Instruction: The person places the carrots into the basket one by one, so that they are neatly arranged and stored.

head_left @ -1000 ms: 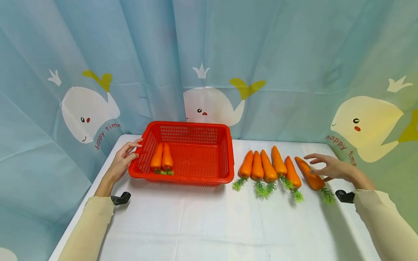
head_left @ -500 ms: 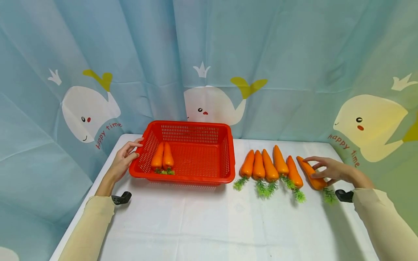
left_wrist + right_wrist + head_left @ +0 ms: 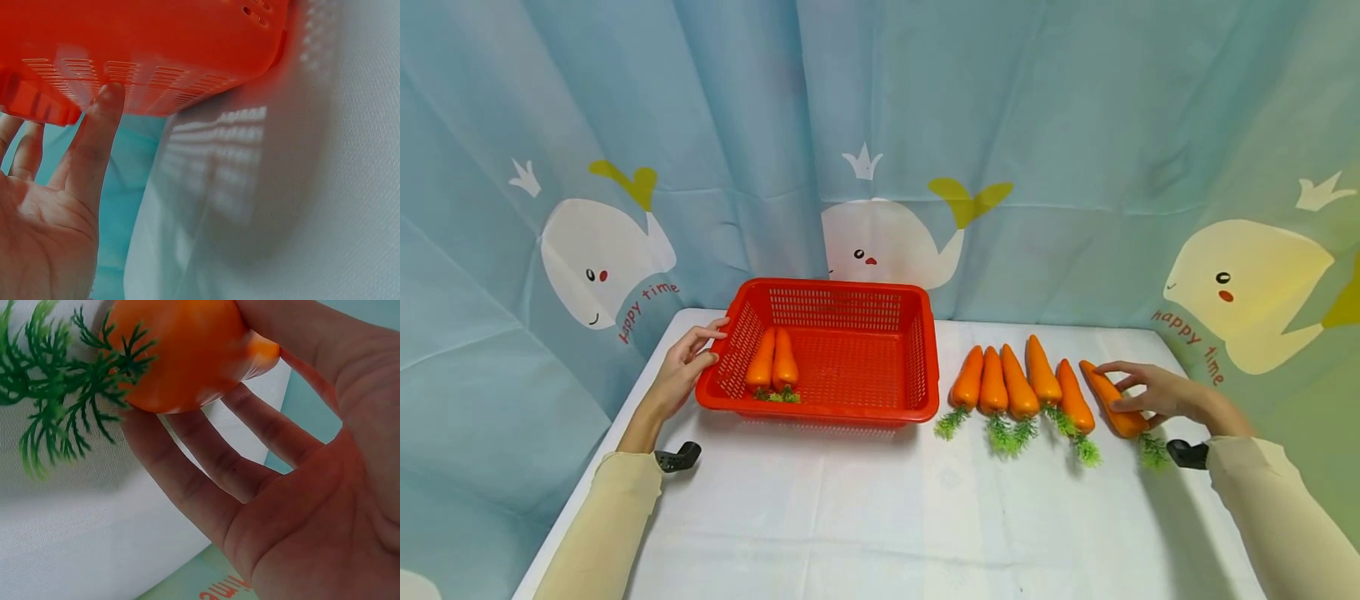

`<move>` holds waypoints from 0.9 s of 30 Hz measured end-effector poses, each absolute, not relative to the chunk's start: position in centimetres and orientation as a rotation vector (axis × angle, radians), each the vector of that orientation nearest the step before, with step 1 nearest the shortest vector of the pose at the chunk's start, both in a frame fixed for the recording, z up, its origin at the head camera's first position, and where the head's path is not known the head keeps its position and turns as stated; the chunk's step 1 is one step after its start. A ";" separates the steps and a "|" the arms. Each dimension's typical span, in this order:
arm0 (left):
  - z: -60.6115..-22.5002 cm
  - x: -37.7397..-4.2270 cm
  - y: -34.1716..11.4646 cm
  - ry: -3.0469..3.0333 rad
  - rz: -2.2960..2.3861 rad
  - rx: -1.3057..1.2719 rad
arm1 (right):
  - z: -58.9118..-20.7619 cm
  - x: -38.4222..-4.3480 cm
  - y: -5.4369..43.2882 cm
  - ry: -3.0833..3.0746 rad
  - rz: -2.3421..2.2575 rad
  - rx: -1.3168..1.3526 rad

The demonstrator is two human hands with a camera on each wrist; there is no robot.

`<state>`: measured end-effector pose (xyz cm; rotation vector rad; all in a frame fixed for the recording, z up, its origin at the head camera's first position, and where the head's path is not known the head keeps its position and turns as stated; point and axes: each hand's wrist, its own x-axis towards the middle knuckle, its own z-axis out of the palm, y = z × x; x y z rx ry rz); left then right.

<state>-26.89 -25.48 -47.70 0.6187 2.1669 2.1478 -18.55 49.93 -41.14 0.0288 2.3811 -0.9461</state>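
Note:
My left hand [image 3: 683, 367] holds the red plastic basket [image 3: 831, 410] at its left rim. In the left wrist view one digit [image 3: 103, 119] presses the basket's slotted outer wall [image 3: 144, 37], while other fingertips go out of sight behind the rim. Two carrots [image 3: 772, 362] with green tops lie side by side in the basket's left part. At the right, my right hand [image 3: 1157, 393] grips the last carrot [image 3: 1105, 392] of a row, thumb on one side and fingers on the other. Its orange body [image 3: 181, 356] and leafy top [image 3: 62, 381] show in the right wrist view.
Several more carrots [image 3: 992, 379] lie in a row between the basket and my right hand, leaves toward me. A white cloth [image 3: 880, 517] covers the table. Behind it hangs a blue curtain [image 3: 1037, 125] with printed whales.
My right hand has come down onto the rightmost carrot, and its fingers have closed around it. The left hand and basket have stayed in place.

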 end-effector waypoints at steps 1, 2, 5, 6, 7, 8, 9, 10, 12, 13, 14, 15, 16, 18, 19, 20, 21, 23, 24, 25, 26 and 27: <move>-47.7 -26.9 -25.5 2.168 2.147 0.619 | -41.2 -18.5 49.9 2.382 -0.952 0.030; -47.7 -26.9 -25.5 2.168 2.149 0.620 | -41.2 -18.5 49.9 2.386 -0.955 0.025; -47.6 -27.0 -25.5 2.164 2.153 0.622 | -41.3 -18.6 50.0 2.395 -0.955 0.023; -47.6 -27.0 -25.5 2.162 2.154 0.623 | -41.3 -18.6 50.0 2.397 -0.951 0.025; -47.5 -27.0 -25.5 2.159 2.156 0.625 | -41.3 -18.6 50.0 2.398 -0.948 0.029; -47.5 -27.0 -25.5 2.160 2.155 0.627 | -41.3 -18.6 50.0 2.398 -0.946 0.032; -47.5 -27.0 -25.5 2.164 2.154 0.627 | -41.3 -18.7 50.0 2.396 -0.946 0.033; -47.5 -27.0 -25.5 2.168 2.154 0.630 | -41.3 -18.7 50.0 2.398 -0.946 0.034; -47.5 -27.0 -25.5 2.181 2.149 0.635 | -41.3 -18.7 50.0 2.399 -0.949 0.033; -47.4 -27.0 -25.5 2.186 2.148 0.638 | -41.3 -18.7 50.0 2.402 -0.948 0.031; -47.4 -27.0 -25.4 2.195 2.144 0.640 | -41.4 -18.8 50.0 2.405 -0.949 0.028; -47.4 -27.1 -25.4 2.201 2.142 0.643 | -41.4 -18.8 50.0 2.409 -0.945 0.023; -47.5 -27.1 -25.4 2.205 2.140 0.646 | -41.4 -18.8 50.0 2.411 -0.945 0.022; -47.5 -27.1 -25.4 2.211 2.135 0.650 | -41.4 -18.9 50.0 2.415 -0.943 0.029; -47.5 -27.1 -25.4 2.214 2.132 0.653 | -41.4 -18.9 50.0 2.417 -0.944 0.025; -47.6 -27.1 -25.5 2.217 2.131 0.653 | -41.4 -18.8 50.0 2.418 -0.953 0.023; -47.6 -27.1 -25.5 2.218 2.130 0.653 | -41.3 -18.8 50.0 2.422 -0.959 0.022; -47.7 -27.1 -25.5 2.222 2.130 0.652 | -41.2 -18.6 49.9 2.436 -0.970 -0.003; -47.7 -27.0 -25.5 2.224 2.129 0.648 | -41.0 -18.5 49.9 2.442 -0.974 -0.018; -47.8 -27.0 -25.5 2.222 2.130 0.646 | -40.9 -18.4 49.9 2.447 -0.982 -0.034; -47.8 -27.0 -25.6 2.221 2.129 0.642 | -40.7 -18.3 49.9 2.458 -0.983 -0.047; -47.9 -26.9 -25.6 2.220 2.127 0.640 | -40.5 -18.3 49.9 2.465 -0.986 -0.058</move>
